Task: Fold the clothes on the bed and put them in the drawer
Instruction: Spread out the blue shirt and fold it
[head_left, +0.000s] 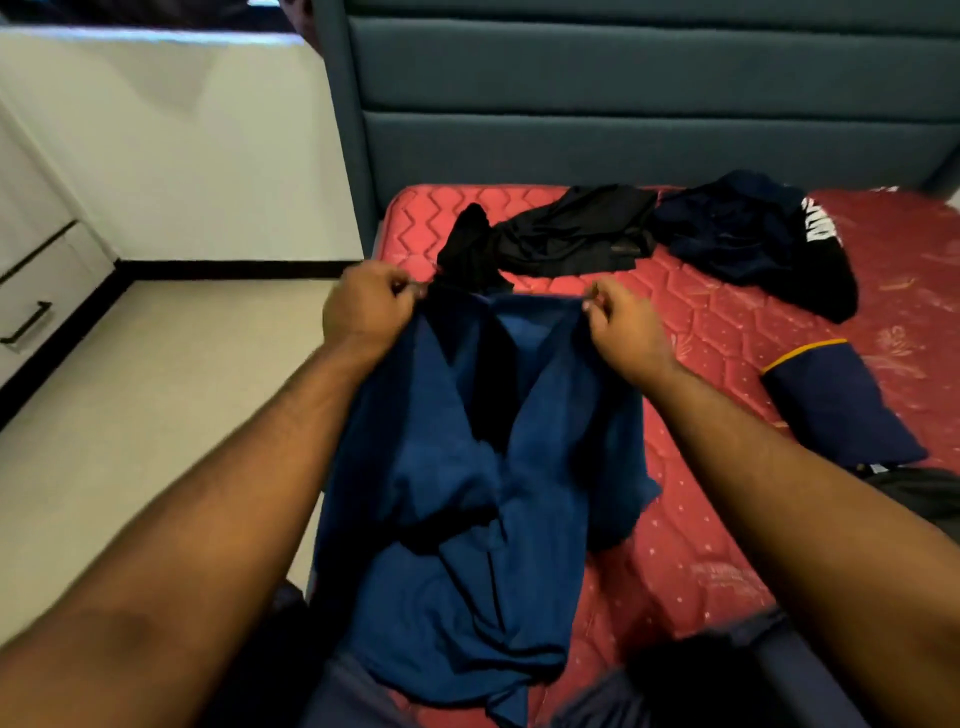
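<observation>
Blue shirt (467, 467) held up by its top edge over the near left corner of the red mattress (727, 519), long axis running from the hands down toward the person.
Left hand (363, 309) and right hand (621, 325) each pinch a top corner, fingers curled tight on the cloth; lower end bunches on the mattress. Beyond the shirt: black garment (561, 234), then a dark navy garment (753, 239) with white lettering, cut off and unreadable. Right of the shirt: folded navy piece (836, 405) with a yellow stripe. Drawer unit (36, 291) far left of the shirt.
</observation>
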